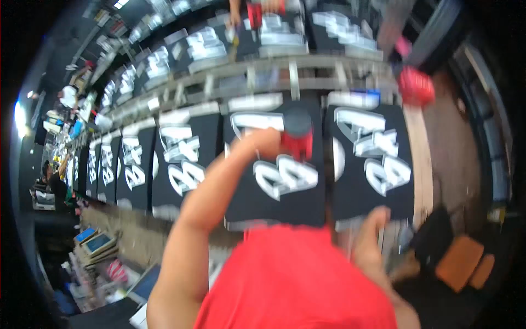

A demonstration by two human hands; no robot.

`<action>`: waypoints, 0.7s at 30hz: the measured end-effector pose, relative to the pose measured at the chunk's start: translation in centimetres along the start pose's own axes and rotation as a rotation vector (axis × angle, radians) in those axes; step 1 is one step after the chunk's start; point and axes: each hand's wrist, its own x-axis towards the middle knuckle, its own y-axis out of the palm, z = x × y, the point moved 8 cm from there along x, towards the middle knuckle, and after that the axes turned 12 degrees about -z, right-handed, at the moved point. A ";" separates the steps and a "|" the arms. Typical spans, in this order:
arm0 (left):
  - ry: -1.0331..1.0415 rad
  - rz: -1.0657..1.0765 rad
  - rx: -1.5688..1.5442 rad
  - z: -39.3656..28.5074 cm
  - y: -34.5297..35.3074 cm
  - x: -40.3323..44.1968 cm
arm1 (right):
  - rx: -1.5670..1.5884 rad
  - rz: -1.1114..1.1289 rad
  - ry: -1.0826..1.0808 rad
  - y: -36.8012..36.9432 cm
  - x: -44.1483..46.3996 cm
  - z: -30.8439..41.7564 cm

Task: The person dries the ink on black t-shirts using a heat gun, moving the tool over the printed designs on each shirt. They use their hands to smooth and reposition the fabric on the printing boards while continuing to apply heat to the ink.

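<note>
My left hand [267,143] is closed around a red heat gun [298,145] with a dark grey round end, blurred by motion. It is over a black shirt panel [241,200] bearing white and grey lettering [286,176]. My right hand [371,230] is low at the near edge of the rightmost black panel [350,205], fingers stretched forward, with nothing visible in it. Blur hides whether it touches the edge. Similar lettering [381,175] marks that panel.
Several more printed black panels [164,203] run left along the bench. Behind a rail [219,79] is another row, where another person's hand [235,13] is near a red tool [255,16]. A red object [416,86] is at the far right corner; an orange-brown seat [460,262] stands lower right.
</note>
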 end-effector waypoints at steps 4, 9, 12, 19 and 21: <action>0.146 -0.088 -0.056 -1.8 1.0 1.8 | -0.096 -0.059 0.060 -3.3 -2.9 1.8; 0.199 -0.097 -0.052 -3.3 1.6 2.2 | 0.044 0.026 0.109 -4.6 -4.8 2.9; 0.196 -0.021 -0.015 -4.5 0.9 0.6 | -0.057 -0.037 0.081 -3.8 -3.7 2.3; 0.247 -0.063 -0.156 -5.6 1.0 -1.3 | 0.129 -0.459 0.153 1.5 -0.4 -0.5; 0.281 -0.125 -0.170 -5.0 2.4 -1.0 | 0.110 -0.405 -0.045 1.9 0.6 0.8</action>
